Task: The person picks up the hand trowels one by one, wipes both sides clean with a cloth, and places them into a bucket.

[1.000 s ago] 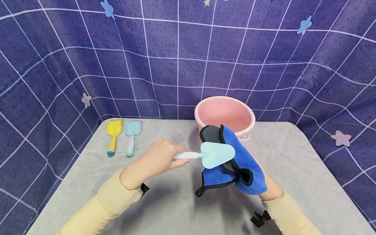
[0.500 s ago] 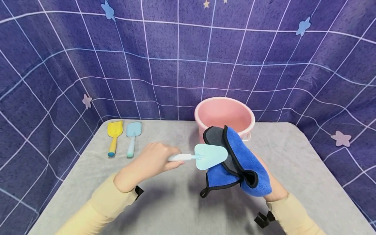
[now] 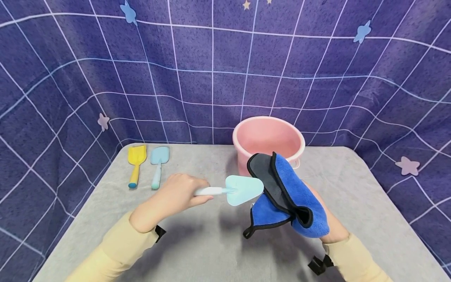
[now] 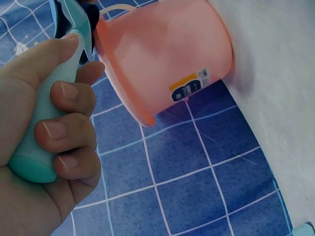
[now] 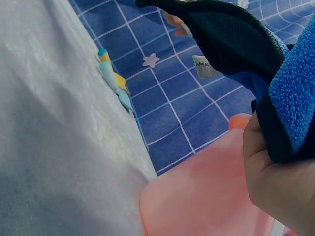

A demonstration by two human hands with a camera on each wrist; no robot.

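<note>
My left hand [image 3: 172, 199] grips a toy trowel [image 3: 244, 190] by its pale handle, fingers curled round it in the left wrist view. The light blue blade points right, its tip at the near side of a cloth [image 3: 306, 196]. This cloth is blue plush with a dark grey face, black edging and a hanging loop. It drapes over my right hand [image 5: 280, 189], which holds it folded; most of those fingers are hidden beneath. A pink bucket [image 3: 239, 150] stands just behind the cloth.
At the back left of the grey tabletop [image 3: 208, 243] lie a yellow toy shovel [image 3: 136, 164] and a light blue one [image 3: 159, 166], side by side. A purple-blue curtain [image 3: 197, 90] with pale grid lines and stars surrounds the table.
The left hand has drawn the trowel leftward, so its blade has slid off the front of the cloth. The right hand and cloth have shifted slightly right.
</note>
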